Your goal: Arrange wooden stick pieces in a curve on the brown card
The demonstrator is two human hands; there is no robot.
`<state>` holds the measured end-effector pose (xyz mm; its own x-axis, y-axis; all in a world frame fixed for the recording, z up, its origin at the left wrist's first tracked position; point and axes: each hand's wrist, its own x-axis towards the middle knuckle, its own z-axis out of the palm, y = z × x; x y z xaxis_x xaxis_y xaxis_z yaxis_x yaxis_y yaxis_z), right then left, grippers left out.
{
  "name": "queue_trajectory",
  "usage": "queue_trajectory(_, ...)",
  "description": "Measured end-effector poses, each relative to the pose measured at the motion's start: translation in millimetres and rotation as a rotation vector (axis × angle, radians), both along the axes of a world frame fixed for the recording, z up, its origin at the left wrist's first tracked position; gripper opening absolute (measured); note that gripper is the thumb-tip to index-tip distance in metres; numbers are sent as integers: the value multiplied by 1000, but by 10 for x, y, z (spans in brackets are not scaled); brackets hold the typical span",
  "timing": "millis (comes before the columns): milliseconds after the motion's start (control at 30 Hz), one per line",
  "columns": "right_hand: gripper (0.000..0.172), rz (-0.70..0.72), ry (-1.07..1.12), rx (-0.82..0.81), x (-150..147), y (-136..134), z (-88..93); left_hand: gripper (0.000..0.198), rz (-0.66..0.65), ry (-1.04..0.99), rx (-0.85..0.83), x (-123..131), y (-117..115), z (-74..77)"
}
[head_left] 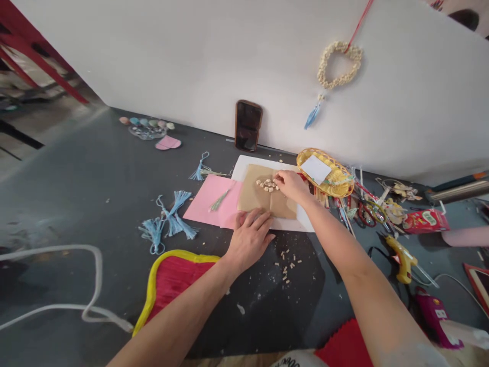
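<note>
A folded sheet of brown paper lies on top of white paper and overlaps pink paper. On the brown sheet sits a small cluster of beige pieces. My right hand is at the cluster's right end, its thumb and fingertips pinched together; what is between them is too small to make out. Across the lower left edge of the brown sheet my left hand lies flat, fingers stretched out. A pale green tassel rests on the pink paper.
Loose beige bits are scattered below the papers. Blue tassels lie at left, near a red heart shape with yellow trim. A phone leans on the wall. At right are a yellow basket and a glue gun.
</note>
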<state>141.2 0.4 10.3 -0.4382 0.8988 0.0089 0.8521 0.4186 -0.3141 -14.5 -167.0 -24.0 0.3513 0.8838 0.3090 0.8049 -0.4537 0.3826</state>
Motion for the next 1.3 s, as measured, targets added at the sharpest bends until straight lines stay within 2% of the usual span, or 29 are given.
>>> queue_trajectory(233, 18, -48, 15, -42, -49, -20, 23, 30, 5, -13, 8, -7, -6, -4)
queue_trajectory(400, 24, -59, 26, -25, 39, -31, 76, 29, 2, -28, 14, -6, -4, -3)
queue_trajectory(667, 24, 55, -51, -21, 276, -85, 10, 29, 6, -48, 52, 0, -6, -32)
queue_trajectory(800, 24, 42, -87, -18, 269, -137, -26, 28, 9, -41, 52, -3, -8, -40)
queue_trajectory(1033, 14, 54, -78, -20, 242, -224, 58, 31, 5, -33, 35, -5, -6, -34)
queue_trajectory(1167, 18, 22, -71, 28, 244, -166, 75, 31, 6, -33, 43, -9, -7, -44)
queue_trajectory(1300, 24, 40, -67, -16, 282, -156, 60, 29, 9, -22, 42, -6, -8, -60)
